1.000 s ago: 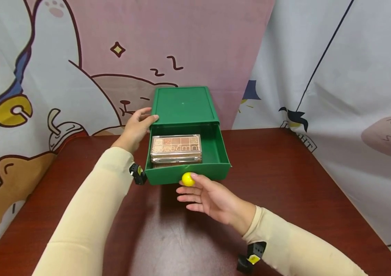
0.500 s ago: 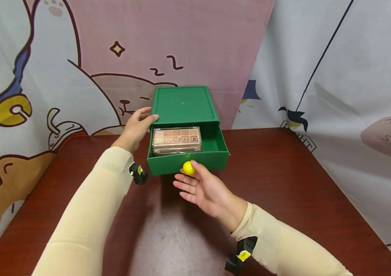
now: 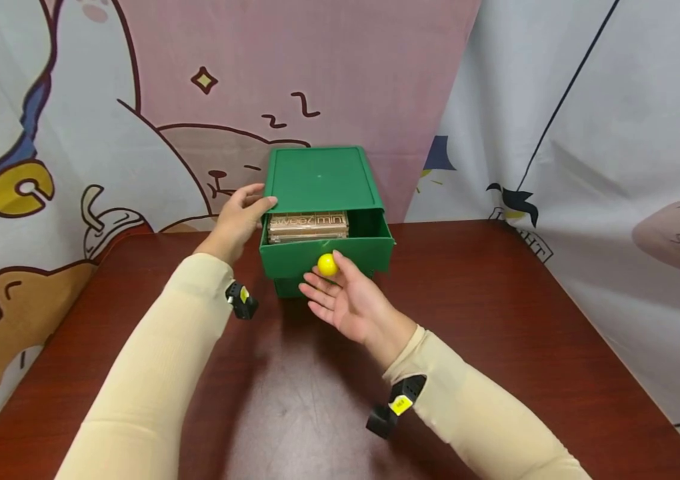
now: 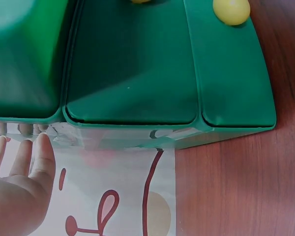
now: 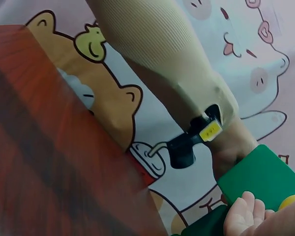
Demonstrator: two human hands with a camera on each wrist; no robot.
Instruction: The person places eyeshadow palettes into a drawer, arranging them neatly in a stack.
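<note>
A green drawer cabinet stands at the back of the table, its top drawer partly pulled out. Inside lie stacked clear-lidded makeup palettes, their rear part hidden under the cabinet top. My right hand pinches the drawer's round yellow knob between thumb and forefinger, with the other fingers spread below. My left hand rests against the cabinet's left side, thumb at the top edge. The left wrist view shows its fingers fairly straight against that side.
Lower drawers with yellow knobs sit under the top one. A cartoon-printed cloth hangs behind the cabinet and along the sides of the reddish-brown table. Black wrist cameras are strapped on both sleeves.
My right hand has moved away from me with the knob, and the drawer has slid further into the cabinet, taking the palettes partly under its top. My left hand has stayed in place.
</note>
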